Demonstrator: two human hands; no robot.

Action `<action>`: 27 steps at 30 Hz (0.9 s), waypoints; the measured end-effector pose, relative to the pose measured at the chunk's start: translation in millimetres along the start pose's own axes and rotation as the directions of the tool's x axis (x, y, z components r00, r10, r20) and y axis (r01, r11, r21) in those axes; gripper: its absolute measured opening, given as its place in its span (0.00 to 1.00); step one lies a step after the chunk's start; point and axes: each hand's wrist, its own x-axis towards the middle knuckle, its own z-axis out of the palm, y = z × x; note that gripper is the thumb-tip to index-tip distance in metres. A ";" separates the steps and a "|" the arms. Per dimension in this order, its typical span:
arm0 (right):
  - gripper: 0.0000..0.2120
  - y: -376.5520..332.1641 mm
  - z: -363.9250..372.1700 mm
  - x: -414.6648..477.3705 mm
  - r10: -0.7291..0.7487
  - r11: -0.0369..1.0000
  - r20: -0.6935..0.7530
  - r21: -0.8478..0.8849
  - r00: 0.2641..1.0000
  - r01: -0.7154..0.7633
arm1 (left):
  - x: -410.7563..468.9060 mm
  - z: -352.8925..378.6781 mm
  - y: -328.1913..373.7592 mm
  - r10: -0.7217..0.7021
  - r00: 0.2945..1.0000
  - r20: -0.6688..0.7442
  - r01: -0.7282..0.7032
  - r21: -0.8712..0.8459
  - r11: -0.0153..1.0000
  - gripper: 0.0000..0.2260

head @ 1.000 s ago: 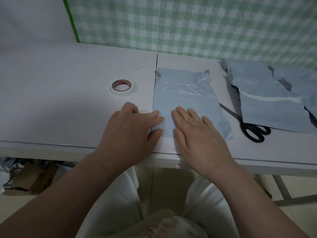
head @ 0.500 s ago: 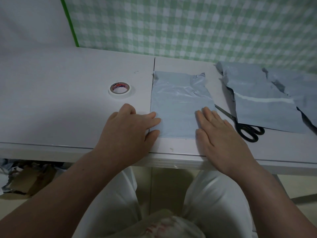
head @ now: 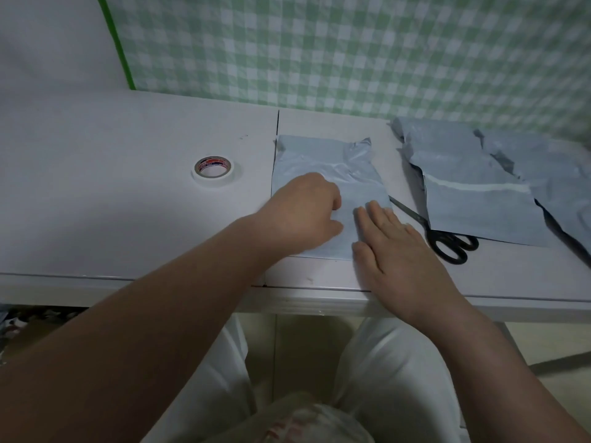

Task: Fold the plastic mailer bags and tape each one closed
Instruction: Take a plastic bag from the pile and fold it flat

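Mailer bag: your grey plastic mailer bag [head: 323, 155] lies flat on the surface, straight ahead of you. It is thin and glossy, roughly rectangular, and crumpled along its far edge.
Left hand: your left hand [head: 303, 212] sits on the bag's left half, knuckles up. The fingers are curled under, and the view does not show whether they pinch any plastic.
Right hand: your right hand [head: 396, 251] lies palm down over the bag's corner at 5 o'clock. Its fingers are straight and close together, released and pressing the film.
Tape: a roll of tape [head: 212, 170], a flat white ring with a red-and-blue printed core, lies at 9 o'clock from the bag, apart from it.
Scissors: black-handled scissors [head: 447, 243] lie at 4 o'clock from the bag. The blade tips point towards the bag's right edge.
Other bags: a loose stack of mailer bags [head: 473, 199], wrinkled, with a pale strip across one, lies at 3 o'clock.
Surface: the surface [head: 96, 187] is smooth and white, with a seam running beside the bag's left edge.
Backdrop: green-and-white gingham cloth [head: 351, 52] hangs at 12 o'clock.
Change: half a second ago your left hand lay flat at the bag's left edge with its fingers straight. Now it is on the bag with its fingers curled. Your right hand is flat as before.
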 end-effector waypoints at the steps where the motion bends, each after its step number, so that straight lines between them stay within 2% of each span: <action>1: 0.32 0.0 -2.2 0.9 -0.022 1.000 -0.004 0.017 1.000 0.022 | 3.6 -0.8 1.5 -0.011 0.999 0.042 0.012 -0.015 1.000 0.15; 4: 0.25 4.3 -21.0 6.8 -0.014 0.996 -0.044 0.091 0.999 0.018 | 10.0 -3.8 4.6 0.005 0.995 0.096 0.000 -0.043 0.999 0.14; 7: 0.26 11.2 -43.9 23.5 0.051 0.998 -0.046 0.047 0.998 -0.049 | 12.7 -5.1 4.3 0.011 0.994 0.109 -0.004 -0.067 0.998 0.11; 10: 0.23 11.7 -57.4 43.9 0.056 0.997 0.048 0.042 0.997 -0.058 | 14.4 -5.7 4.7 0.012 0.992 0.128 -0.004 -0.064 0.998 0.10; 14: 0.12 4.4 -69.5 62.7 -0.014 1.000 0.219 -0.009 0.976 0.016 | 15.9 -7.1 4.9 0.008 0.988 0.152 0.005 -0.085 0.996 0.12; 17: 0.06 -1.1 -71.6 68.2 -0.035 0.999 0.284 -0.030 0.958 0.045 | 16.0 -8.2 4.6 0.007 0.985 0.172 0.006 -0.073 0.997 0.14; 21: 0.11 -2.0 -69.3 71.5 -0.043 0.998 0.287 -0.024 0.957 0.052 | 16.1 -6.7 2.3 0.013 0.983 0.184 -0.001 -0.066 0.998 0.03; 23: 0.12 -2.2 -68.8 72.2 -0.039 0.999 0.286 0.013 0.957 0.037 | 14.7 -6.6 2.6 0.017 0.982 0.189 -0.003 -0.075 0.997 0.07; 25: 0.12 -2.7 -68.5 72.4 -0.035 0.999 0.296 0.013 0.954 0.033 | 15.3 -6.0 3.4 0.027 0.982 0.187 -0.009 -0.095 0.995 0.07; 27: 0.08 -3.1 -67.6 72.1 -0.050 0.999 0.297 0.001 0.953 0.052 | 16.2 -5.1 3.3 0.027 0.984 0.177 -0.006 -0.118 0.993 0.07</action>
